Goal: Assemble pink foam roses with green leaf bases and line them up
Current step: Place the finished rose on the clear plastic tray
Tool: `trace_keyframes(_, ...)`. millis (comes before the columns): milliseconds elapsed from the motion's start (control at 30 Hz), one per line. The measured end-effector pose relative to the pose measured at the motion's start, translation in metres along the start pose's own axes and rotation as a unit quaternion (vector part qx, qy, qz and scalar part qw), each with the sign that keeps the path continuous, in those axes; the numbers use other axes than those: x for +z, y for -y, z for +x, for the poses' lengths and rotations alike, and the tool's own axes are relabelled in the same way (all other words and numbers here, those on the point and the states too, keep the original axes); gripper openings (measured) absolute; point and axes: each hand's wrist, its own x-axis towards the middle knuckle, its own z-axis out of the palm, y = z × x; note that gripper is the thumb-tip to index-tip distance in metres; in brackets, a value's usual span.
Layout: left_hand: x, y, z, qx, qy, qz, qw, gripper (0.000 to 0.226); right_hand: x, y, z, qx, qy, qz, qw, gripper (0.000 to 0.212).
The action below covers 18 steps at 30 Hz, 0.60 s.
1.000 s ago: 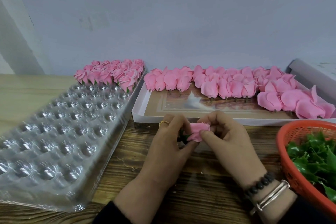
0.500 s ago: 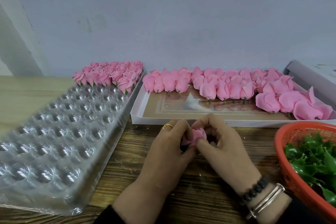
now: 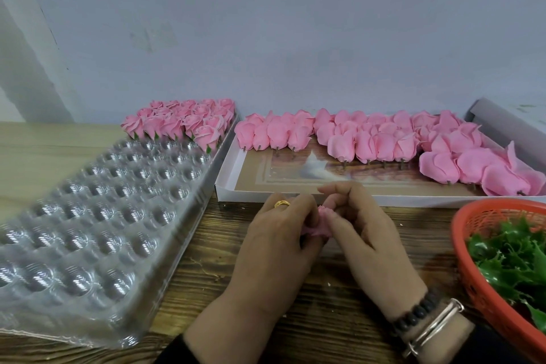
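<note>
Two hands on one pink rose (image 3: 317, 223), held just above the tabletop (image 3: 310, 319) in front of the white box (image 3: 227, 174). Left hand (image 3: 277, 248) curls round its lower part, right hand (image 3: 363, 233) pinches the upper petals. Leaf base can't be seen under the fingers, so can't tell if it's seated. Looks like the fitting/shaping step on this one rose

Next move, my guess: finish pressing, then set it in the row of finished roses (image 3: 183, 121) at the far end of the clear plastic tray (image 3: 97, 216). Most pockets in that tray are unfilled, so the task is early on

Around: unfinished roses (image 3: 384, 139) with bare stems lie in rows in the white box, orange basket (image 3: 478, 260) of green leaves (image 3: 514, 257) at the right edge

In the way: the reach to the finished row goes over the tray's empty pockets and past the box's near left corner; nothing else blocks it
</note>
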Motion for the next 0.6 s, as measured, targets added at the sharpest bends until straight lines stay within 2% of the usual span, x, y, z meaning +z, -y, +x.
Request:
trace_keyframes(100,-0.003,0.000,0.001,-0.052,-0.013,-0.055,0.997,0.036,-0.002,-0.002,0.001,-0.002,-0.025,0.024,0.999,0.021)
trace_keyframes(167,-0.012,-0.002,0.009,-0.090,-0.037,-0.129,0.987,0.031,-0.003,-0.004,0.000,0.000,-0.026,0.017,1.000,0.023)
trace_keyframes(333,-0.056,0.007,0.054,-0.142,-0.162,-0.209,0.954,0.037,-0.003,-0.006,-0.001,0.006,0.005,-0.006,1.000,0.021)
trace_keyframes(433,-0.085,0.039,0.088,-0.177,-0.206,-0.199,0.942,0.045,-0.003,-0.006,-0.001,0.012,0.011,-0.014,1.000,0.024)
trace_keyframes(600,-0.110,0.119,0.113,-0.289,-0.230,-0.102,0.924,0.044,-0.002,-0.007,0.000,0.018,0.021,-0.026,0.999,0.021)
